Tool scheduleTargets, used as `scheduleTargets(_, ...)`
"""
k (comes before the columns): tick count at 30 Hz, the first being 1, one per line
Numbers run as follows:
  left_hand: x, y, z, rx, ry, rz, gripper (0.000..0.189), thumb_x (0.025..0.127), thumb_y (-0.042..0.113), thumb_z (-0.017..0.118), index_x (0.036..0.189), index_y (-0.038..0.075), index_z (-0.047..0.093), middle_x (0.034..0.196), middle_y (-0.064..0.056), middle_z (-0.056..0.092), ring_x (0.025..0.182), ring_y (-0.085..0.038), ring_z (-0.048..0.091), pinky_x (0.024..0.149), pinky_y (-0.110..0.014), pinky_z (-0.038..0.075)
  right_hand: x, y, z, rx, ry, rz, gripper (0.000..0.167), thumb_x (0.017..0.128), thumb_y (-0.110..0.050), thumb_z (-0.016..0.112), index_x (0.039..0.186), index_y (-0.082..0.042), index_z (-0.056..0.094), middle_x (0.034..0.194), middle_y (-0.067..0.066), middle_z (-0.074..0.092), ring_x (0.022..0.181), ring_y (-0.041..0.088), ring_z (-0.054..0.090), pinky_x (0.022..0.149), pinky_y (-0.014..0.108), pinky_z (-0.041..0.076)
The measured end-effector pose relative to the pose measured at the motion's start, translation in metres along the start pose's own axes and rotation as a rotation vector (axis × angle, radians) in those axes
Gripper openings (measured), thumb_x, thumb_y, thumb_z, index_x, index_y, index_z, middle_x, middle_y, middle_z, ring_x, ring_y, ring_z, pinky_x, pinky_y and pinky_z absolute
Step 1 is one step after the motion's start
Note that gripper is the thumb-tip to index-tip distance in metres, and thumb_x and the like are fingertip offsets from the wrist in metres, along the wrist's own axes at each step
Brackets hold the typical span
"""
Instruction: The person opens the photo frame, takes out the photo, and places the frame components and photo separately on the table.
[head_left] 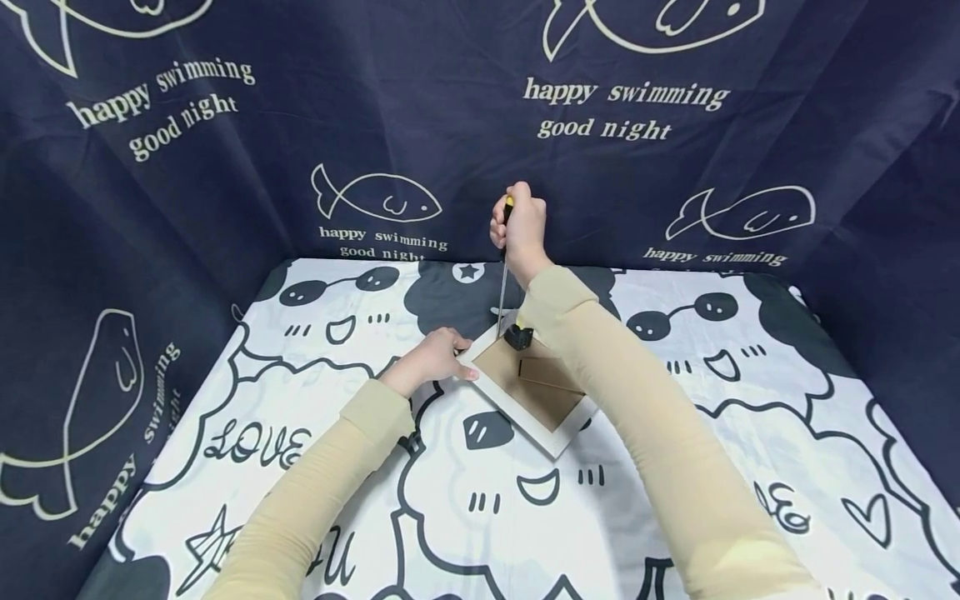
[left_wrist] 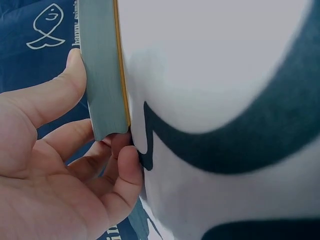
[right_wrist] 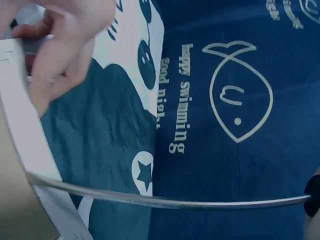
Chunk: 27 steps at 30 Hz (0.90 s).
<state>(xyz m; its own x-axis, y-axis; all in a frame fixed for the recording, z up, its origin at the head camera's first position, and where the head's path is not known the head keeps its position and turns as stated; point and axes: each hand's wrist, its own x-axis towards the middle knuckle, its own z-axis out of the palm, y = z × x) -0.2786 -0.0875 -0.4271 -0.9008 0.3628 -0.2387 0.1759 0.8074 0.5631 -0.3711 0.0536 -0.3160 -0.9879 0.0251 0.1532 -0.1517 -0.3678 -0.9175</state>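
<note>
A white picture frame (head_left: 517, 408) lies back side up on the cloth, turned cornerwise. Its brown backing board (head_left: 498, 367) carries a narrow brown flap (head_left: 551, 373). My left hand (head_left: 438, 357) grips the frame's left edge, thumb on one face and fingers curled at the other in the left wrist view. Raised above the far corner, my right hand (head_left: 522, 221) is wrapped round the black-and-yellow handle of a screwdriver (head_left: 503, 292). The metal shaft slants down, its tip at the inner edge between frame and board. A small black-and-yellow object (head_left: 518, 336) sits beside the tip, partly hidden.
A black-and-white cartoon cloth (head_left: 315, 375) covers the table. Dark blue curtains (head_left: 480, 142) with fish drawings and lettering hang behind and at both sides. The right sleeve (head_left: 637, 417) covers part of the frame's right side.
</note>
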Motion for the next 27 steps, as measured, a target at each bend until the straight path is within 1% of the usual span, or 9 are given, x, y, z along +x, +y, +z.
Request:
scheduleTargets(4,0.001,0.001,0.002,-0.026,0.005,-0.015,0.065,0.076,0.025,0.079,0.130,-0.001,0.054,0.134,-0.023,0.050,0.129,-0.033,0.042,0.107,-0.039,0.034,-0.013,-0.005,-0.006,0.037,-0.039,-0.048,0.048,0.091,-0.018,0.034,0.045,-0.008,0.041,0.037,-0.001,0.037,0.031,0.011,0.032,0.032,0.021,0.028)
scheduleTargets(9,0.000,0.003,0.004,-0.037,0.012,-0.019,0.064,0.076,0.024,0.079,0.129,-0.002,0.054,0.133,-0.022,0.051,0.128,-0.033,0.044,0.105,-0.039,0.037,-0.038,-0.010,-0.019,0.102,-0.101,-0.141,0.046,0.089,-0.014,0.030,0.044,-0.009,0.039,0.038,-0.002,0.036,0.033,0.010,0.030,0.032,0.023,0.023)
scheduleTargets(12,-0.001,0.004,0.004,-0.039,0.010,-0.018,0.064,0.076,0.023,0.079,0.129,-0.002,0.054,0.133,-0.022,0.051,0.127,-0.033,0.045,0.105,-0.039,0.037,-0.055,-0.012,-0.030,0.153,-0.180,-0.219,0.045,0.088,-0.012,0.026,0.045,-0.009,0.037,0.039,-0.001,0.036,0.034,0.010,0.029,0.032,0.025,0.020)
scheduleTargets(15,-0.001,0.003,0.005,-0.038,0.011,-0.019,0.063,0.077,0.023,0.078,0.129,-0.002,0.054,0.133,-0.022,0.052,0.126,-0.032,0.046,0.104,-0.040,0.038,-0.070,-0.016,-0.043,0.206,-0.284,-0.307,0.042,0.088,-0.011,0.023,0.047,-0.006,0.034,0.040,0.000,0.035,0.035,0.012,0.029,0.033,0.028,0.017)
scheduleTargets(18,0.000,0.001,0.007,-0.039,0.012,-0.025,0.062,0.078,0.024,0.078,0.130,-0.001,0.054,0.133,-0.020,0.053,0.122,-0.029,0.051,0.101,-0.039,0.041,-0.081,-0.025,-0.056,0.271,-0.377,-0.351,0.038,0.086,-0.014,0.030,0.050,-0.004,0.031,0.042,0.001,0.033,0.036,0.014,0.027,0.036,0.029,0.015)
scheduleTargets(21,0.000,0.000,0.009,-0.039,0.022,-0.025,0.062,0.078,0.025,0.077,0.129,-0.001,0.055,0.131,-0.019,0.055,0.113,-0.027,0.056,0.096,-0.038,0.046,-0.090,-0.037,-0.067,0.320,-0.430,-0.359,0.038,0.084,-0.019,0.038,0.051,-0.003,0.029,0.043,0.003,0.031,0.038,0.016,0.026,0.038,0.029,0.015)
scheduleTargets(22,0.000,-0.001,0.010,-0.034,0.027,-0.023,0.061,0.078,0.025,0.078,0.129,0.000,0.056,0.130,-0.018,0.056,0.110,-0.026,0.057,0.095,-0.037,0.046,-0.092,-0.041,-0.070,0.317,-0.437,-0.374,0.038,0.084,-0.019,0.039,0.051,-0.003,0.029,0.044,0.004,0.031,0.038,0.016,0.026,0.039,0.028,0.016)
scheduleTargets(24,-0.001,-0.001,0.010,-0.024,0.039,-0.019,0.060,0.078,0.025,0.078,0.128,-0.001,0.056,0.128,-0.018,0.057,0.109,-0.025,0.057,0.094,-0.037,0.046,-0.096,-0.051,-0.074,0.273,-0.435,-0.444,0.038,0.084,-0.015,0.038,0.050,-0.002,0.029,0.043,0.004,0.031,0.038,0.017,0.026,0.038,0.028,0.017)
scheduleTargets(27,-0.003,0.001,0.012,-0.015,0.059,-0.013,0.058,0.077,0.024,0.078,0.126,-0.001,0.058,0.123,-0.019,0.059,0.103,-0.024,0.057,0.092,-0.037,0.047,-0.101,-0.066,-0.081,0.134,-0.401,-0.560,0.040,0.086,-0.008,0.033,0.048,0.001,0.031,0.042,0.005,0.034,0.036,0.018,0.028,0.037,0.028,0.021)
